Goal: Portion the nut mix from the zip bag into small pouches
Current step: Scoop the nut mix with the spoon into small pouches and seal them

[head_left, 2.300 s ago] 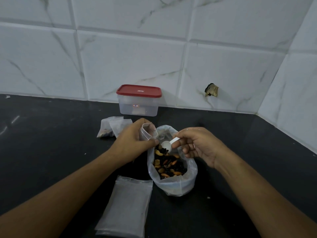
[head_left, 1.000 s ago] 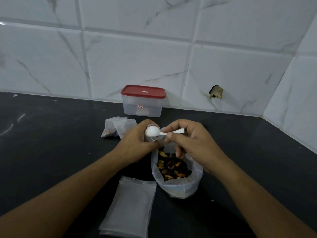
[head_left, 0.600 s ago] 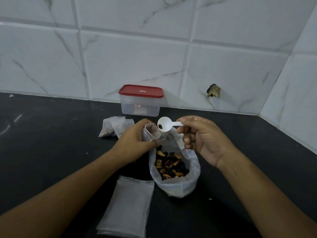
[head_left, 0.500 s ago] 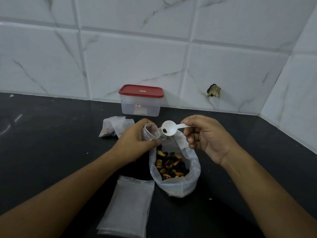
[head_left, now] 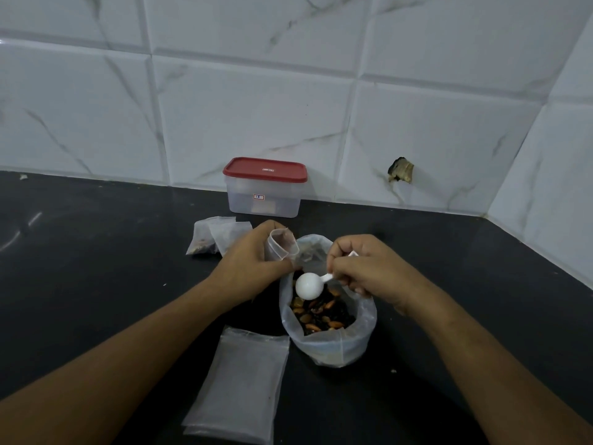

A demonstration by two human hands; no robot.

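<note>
**White round plastic scoop above brown-and-black nut mix**

Gripping a small clear plastic pouch, mouth open, in the curled left hand, just beside the rim of the clear rolled-down zip bag on the black countertop. Pinching the scoop's handle in the right hand, rounded back up, over the mix inside that bag.

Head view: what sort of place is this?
Probably a home kitchen counter: a black stone-like countertop in a corner, white marble-veined wall tiles behind it, and a clear plastic food box with a red lid against the wall.
</note>
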